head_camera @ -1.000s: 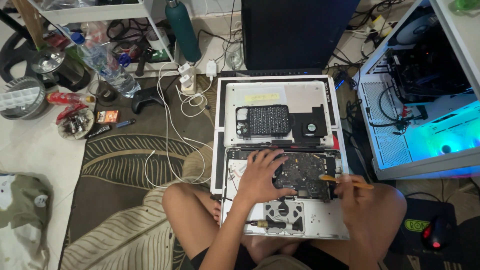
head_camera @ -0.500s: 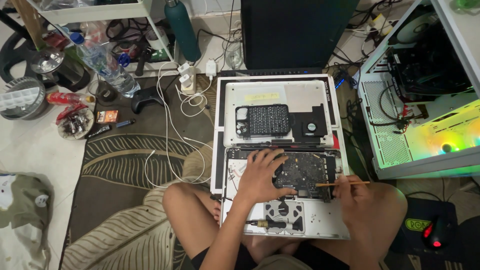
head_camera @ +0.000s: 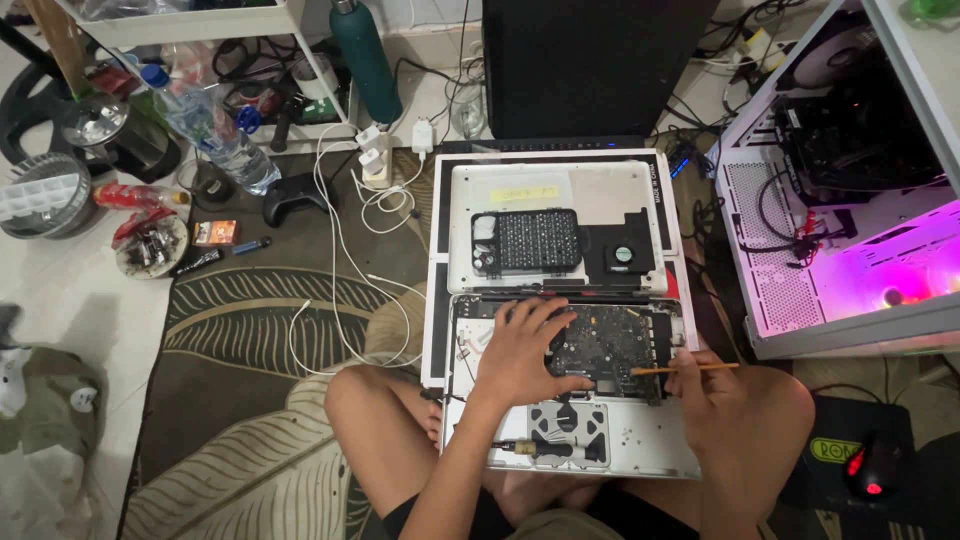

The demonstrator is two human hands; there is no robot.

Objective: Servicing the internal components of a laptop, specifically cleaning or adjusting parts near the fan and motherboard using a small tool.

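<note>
We are sitting cross-legged on a leaf-patterned rug (head_camera: 250, 300) with an opened laptop (head_camera: 570, 400) lying across our legs and the floor in front of us. Our left hand (head_camera: 528, 350) is resting flat, fingers spread, on the dark circuit board (head_camera: 610, 345) inside the laptop's silver shell. Our right hand (head_camera: 705, 385) is pinching a thin wooden-handled brush (head_camera: 685, 369) between closed fingers, its tip touching the right edge of the board. A screwdriver (head_camera: 535, 448) is lying on the shell near our lap, just beside the grey trackpad underside (head_camera: 568, 422).

Beyond the laptop, the removed bottom cover (head_camera: 600, 195) is lying on a white board, carrying a black bit case (head_camera: 528, 241) and a small fan (head_camera: 622, 255). To the right, a white computer case (head_camera: 850, 180) is glowing pink. A computer mouse (head_camera: 870, 468) is sitting on a dark pad near our right knee. To the left, white cables (head_camera: 340, 260), a game controller (head_camera: 295, 195), a plastic water bottle (head_camera: 205, 125) and a green flask (head_camera: 365, 60) are lying about.
</note>
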